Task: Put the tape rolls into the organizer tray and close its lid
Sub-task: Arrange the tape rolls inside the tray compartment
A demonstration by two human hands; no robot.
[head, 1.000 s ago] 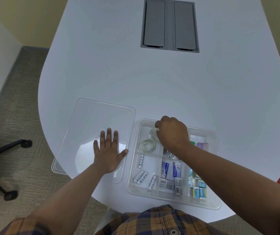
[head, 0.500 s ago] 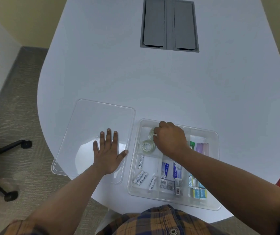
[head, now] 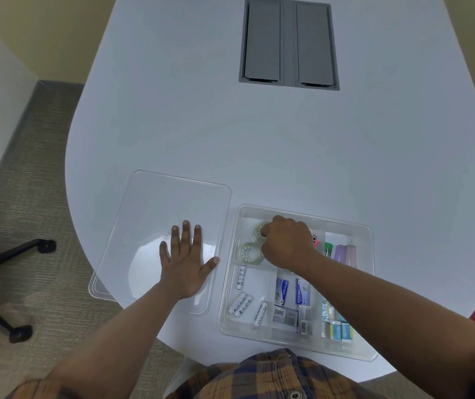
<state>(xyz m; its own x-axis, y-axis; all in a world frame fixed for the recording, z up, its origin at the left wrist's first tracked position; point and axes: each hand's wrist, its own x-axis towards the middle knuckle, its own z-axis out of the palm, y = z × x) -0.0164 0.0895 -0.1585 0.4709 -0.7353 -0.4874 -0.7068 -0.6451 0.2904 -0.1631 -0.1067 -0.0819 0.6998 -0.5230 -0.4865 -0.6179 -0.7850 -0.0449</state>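
A clear organizer tray sits at the table's near edge, divided into compartments. In its far left compartment lie two clear tape rolls. One tape roll lies free at the compartment's near side. My right hand reaches into that compartment, fingers curled on the second tape roll, which is partly hidden under them. The clear lid lies flat on the table left of the tray. My left hand rests palm down on the lid, fingers spread.
Other tray compartments hold white batteries, small blue and white packets, coloured boxes and pastel items. A grey cable hatch is set into the white table. An office chair base stands left on the carpet.
My right hand has shifted slightly left and deeper into the far left compartment with the tape roll. The left hand and the lid have stayed put.
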